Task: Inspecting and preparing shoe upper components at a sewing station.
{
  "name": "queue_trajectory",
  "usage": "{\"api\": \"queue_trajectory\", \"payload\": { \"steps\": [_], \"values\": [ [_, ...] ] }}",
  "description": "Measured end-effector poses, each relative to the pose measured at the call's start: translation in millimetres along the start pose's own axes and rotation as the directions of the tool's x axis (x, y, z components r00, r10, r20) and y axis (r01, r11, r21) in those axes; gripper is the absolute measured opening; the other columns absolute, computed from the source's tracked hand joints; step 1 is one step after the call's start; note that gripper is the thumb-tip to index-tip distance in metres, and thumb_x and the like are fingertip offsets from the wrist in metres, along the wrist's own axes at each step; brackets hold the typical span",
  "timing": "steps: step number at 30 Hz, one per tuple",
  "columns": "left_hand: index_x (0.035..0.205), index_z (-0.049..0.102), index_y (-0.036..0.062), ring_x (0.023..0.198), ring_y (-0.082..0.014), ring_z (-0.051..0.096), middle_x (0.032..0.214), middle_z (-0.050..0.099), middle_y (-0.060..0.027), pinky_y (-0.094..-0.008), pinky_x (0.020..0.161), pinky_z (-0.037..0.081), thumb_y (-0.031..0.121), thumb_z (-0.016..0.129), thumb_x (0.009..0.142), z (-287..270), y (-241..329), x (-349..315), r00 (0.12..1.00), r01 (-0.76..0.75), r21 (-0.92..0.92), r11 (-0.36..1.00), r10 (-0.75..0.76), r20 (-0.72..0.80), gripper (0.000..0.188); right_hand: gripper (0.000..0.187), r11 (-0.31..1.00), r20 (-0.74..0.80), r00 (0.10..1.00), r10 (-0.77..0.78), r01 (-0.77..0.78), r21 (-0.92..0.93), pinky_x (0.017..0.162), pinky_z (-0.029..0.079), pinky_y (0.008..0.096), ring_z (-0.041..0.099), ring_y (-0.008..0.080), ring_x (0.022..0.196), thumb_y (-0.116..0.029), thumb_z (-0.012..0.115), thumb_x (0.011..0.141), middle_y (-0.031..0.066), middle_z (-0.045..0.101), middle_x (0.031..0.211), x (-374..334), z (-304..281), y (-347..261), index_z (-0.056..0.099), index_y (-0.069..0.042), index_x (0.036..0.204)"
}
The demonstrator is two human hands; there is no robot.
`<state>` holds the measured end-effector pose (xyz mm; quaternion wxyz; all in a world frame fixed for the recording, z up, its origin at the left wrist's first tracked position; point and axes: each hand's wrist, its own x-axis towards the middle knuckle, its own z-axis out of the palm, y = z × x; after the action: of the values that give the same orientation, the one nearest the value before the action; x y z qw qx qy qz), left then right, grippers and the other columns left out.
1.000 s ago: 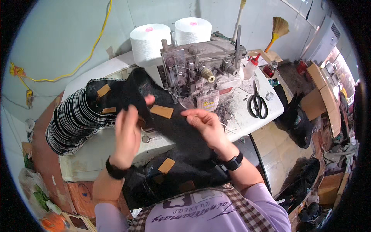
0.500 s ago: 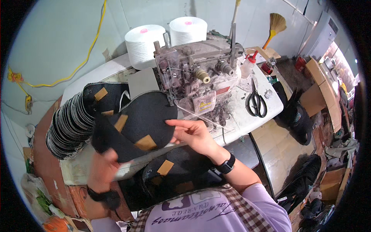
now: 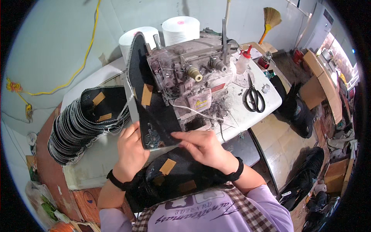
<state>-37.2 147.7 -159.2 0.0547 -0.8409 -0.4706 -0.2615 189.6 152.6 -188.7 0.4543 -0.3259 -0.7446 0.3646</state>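
Observation:
A black fabric piece [image 3: 156, 118] with a tan patch stands raised and partly folded at the left side of the dusty overlock sewing machine [image 3: 193, 73]. Pale stitching runs along its left edge. My left hand [image 3: 132, 150] grips its lower left edge, with the fingertips partly hidden. At the lower right corner, my right hand [image 3: 206, 149] pinches the piece between thumb and forefinger. To the left lies a long curved stack of similar black pieces [image 3: 87, 123] with white-stitched rims. More black pieces [image 3: 154, 174] with tan patches rest at my lap.
Behind the machine stand two white thread cones [image 3: 181, 33]. Black scissors [image 3: 254, 98] lie on the white table [image 3: 270, 102] at right, near a red-capped bottle [image 3: 243, 62]. Dark bundles [image 3: 295, 112] and cardboard [image 3: 324, 85] stand farther right. A yellow cord [image 3: 83, 63] hangs on the left wall.
The black piece has swung from lying broad across the table to standing upright by the machine. My left hand has moved up and right onto its edge; my right hand has shifted slightly right and down.

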Motion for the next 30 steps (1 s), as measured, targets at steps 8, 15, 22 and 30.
{"api": "queue_trajectory", "payload": {
  "steps": [8,15,22,30],
  "values": [
    [0.120,0.048,-0.0014,0.106,-0.0250,0.060,0.113,0.061,-0.0173,-0.0333,0.093,0.045,-0.003,0.053,0.086,-25,17,-12,0.863,0.478,-0.798,0.367,-0.367,0.348,0.035,0.019,0.969,-0.018,0.991,-0.134,0.127,-0.214,0.056,0.049,0.0415,0.061,0.0351,0.062,-0.005,0.062,0.079,0.0174,0.061,0.071,-2,21,9,0.063,-0.001,0.098],
    [0.120,0.051,0.0013,0.116,-0.0198,0.051,0.123,0.055,-0.0121,-0.0421,0.100,0.040,0.038,0.041,0.099,-4,-14,6,0.816,0.282,-0.741,-0.609,-0.254,0.520,0.044,0.054,0.956,-0.016,0.980,-0.201,0.193,-0.220,0.062,0.048,0.0395,0.061,0.0326,0.069,-0.004,0.060,0.071,0.0161,0.058,0.075,6,10,36,0.053,-0.001,0.124],
    [0.099,0.055,-0.0026,0.075,-0.0148,0.050,0.080,0.054,-0.0042,-0.0271,0.074,0.040,0.028,0.047,0.099,10,-53,34,0.890,0.096,-0.320,0.943,-0.225,-0.396,0.031,0.058,0.863,0.013,0.939,-0.345,0.322,-0.389,0.057,0.045,0.0407,0.056,0.0306,0.061,-0.001,0.060,0.066,0.0115,0.054,0.068,4,18,42,0.053,-0.002,0.124],
    [0.096,0.062,0.0010,0.064,-0.0070,0.053,0.073,0.061,0.0011,-0.0218,0.058,0.041,0.021,0.065,0.087,-62,-50,66,0.896,0.351,-0.771,0.531,-0.430,0.112,0.022,0.051,0.838,0.027,0.947,-0.320,0.296,-0.459,0.054,0.045,0.0402,0.056,0.0287,0.058,0.000,0.059,0.070,0.0093,0.056,0.068,20,25,34,0.055,-0.003,0.121]
  ]
}}
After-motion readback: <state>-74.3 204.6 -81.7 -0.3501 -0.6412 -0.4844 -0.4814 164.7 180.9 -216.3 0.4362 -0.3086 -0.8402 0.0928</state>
